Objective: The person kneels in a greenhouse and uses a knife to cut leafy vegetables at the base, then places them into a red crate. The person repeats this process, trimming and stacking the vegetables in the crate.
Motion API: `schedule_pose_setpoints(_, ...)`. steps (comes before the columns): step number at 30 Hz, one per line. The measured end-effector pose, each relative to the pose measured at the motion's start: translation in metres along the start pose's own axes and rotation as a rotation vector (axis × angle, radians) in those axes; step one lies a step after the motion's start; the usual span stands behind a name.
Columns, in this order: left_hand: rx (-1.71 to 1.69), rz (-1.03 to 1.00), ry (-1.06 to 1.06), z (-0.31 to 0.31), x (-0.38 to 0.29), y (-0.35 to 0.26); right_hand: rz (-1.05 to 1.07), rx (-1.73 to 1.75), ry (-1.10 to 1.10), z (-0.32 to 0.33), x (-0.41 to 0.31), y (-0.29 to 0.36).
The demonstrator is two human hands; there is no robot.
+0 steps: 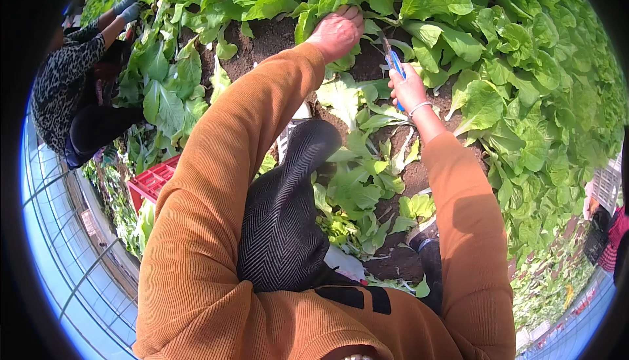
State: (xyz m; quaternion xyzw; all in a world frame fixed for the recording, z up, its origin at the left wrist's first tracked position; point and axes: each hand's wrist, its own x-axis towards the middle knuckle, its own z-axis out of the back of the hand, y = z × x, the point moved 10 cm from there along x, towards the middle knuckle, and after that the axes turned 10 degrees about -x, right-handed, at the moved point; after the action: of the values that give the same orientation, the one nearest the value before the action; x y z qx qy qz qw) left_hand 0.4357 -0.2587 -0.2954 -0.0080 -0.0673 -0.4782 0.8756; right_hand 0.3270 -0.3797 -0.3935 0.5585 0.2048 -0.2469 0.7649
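My left hand reaches to the base of a leafy green plant at the near edge of the growing bed; its fingertips are partly hidden by leaves, and they look curled around the lower leaves. To its right, my right hand is closed on the blue handle of a knife, whose narrow blade points up and left among the leaves. The blade is apart from my left hand. Cut or fallen leaves lie on the brown soil below both hands.
A red plastic crate stands left of my left arm. Another person, in a patterned top and gloves, works at the upper left. Dense leafy plants fill the top and right. A white crate and part of another person show at the right edge.
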Motion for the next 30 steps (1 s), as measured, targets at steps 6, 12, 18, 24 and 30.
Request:
schedule_pose_setpoints(6,-0.156,0.164,-0.193,0.004,-0.044,0.046,0.082,-0.435,-0.166,-0.017,0.069,0.015)
schedule_pose_setpoints(12,-0.282,0.24,-0.048,-0.01,-0.06,0.053,0.598,-0.356,-0.351,-0.021,0.014,0.068)
schedule_pose_setpoints(18,-0.29,0.28,-0.059,-0.012,-0.061,0.06,0.211,-0.626,-0.253,-0.033,0.056,0.045)
schedule_pose_setpoints(24,-0.293,0.298,-0.063,-0.015,-0.061,0.064,0.119,-0.506,-0.144,-0.04,0.079,0.018)
schedule_pose_setpoints(30,-0.265,0.327,-0.048,-0.017,-0.061,0.066,0.035,-0.563,-0.085,-0.054,0.106,0.011)
